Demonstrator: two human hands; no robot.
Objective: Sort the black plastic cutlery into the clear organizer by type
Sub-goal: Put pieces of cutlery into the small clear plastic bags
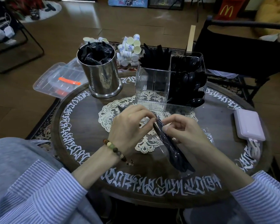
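Note:
Both hands hold a clear-wrapped packet of black plastic cutlery [170, 147] over the round table. My left hand [129, 125] pinches the packet's top end, and my right hand [183, 131] pinches it just below. The packet slants down toward me, spoon bowl at the near end. The clear organizer [152, 88] stands behind the hands: its near-left compartment looks empty, black spoons [192, 88] fill the right side, knives [155, 57] and forks [186, 60] stand in the back compartments. A steel canister [102, 78] at the left holds more wrapped black packets [95, 53].
A lace doily [110, 113] lies under the hands on the dark lettered table [71, 126]. A lilac power bank [249, 125] with cable sits at the right. Small creamer cups [129, 47] pile behind the canister. A clear lidded box [60, 80] lies at the left, a black chair [239, 49] at the back right.

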